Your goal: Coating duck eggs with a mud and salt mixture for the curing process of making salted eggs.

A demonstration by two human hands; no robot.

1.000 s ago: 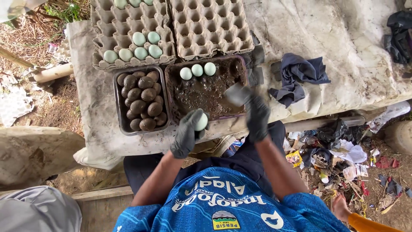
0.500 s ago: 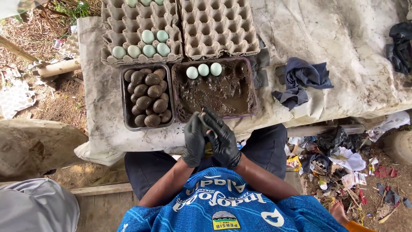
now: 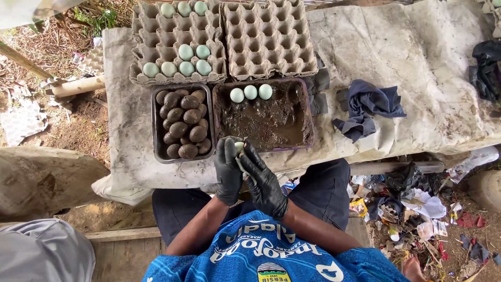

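Note:
Both my hands wear black gloves and meet at the near edge of the table. My left hand (image 3: 227, 168) and my right hand (image 3: 262, 180) close together around one pale green egg (image 3: 239, 148), mostly hidden by the fingers. Just beyond them stands a tray of dark mud (image 3: 308, 112) with three clean pale eggs (image 3: 251, 92) at its far edge. To its left a metal tray (image 3: 155, 128) holds several mud-coated eggs (image 3: 182, 124).
Two grey cardboard egg cartons stand at the back: the left carton (image 3: 151, 44) holds several pale green eggs, the right carton (image 3: 269, 39) holds none. A dark blue cloth (image 3: 368, 107) lies to the right on the white table cover (image 3: 417, 57). Litter covers the ground at right.
My right hand came back from over the mud tray to join the left. Both hands now close around the egg, which they have raised slightly toward the mud tray.

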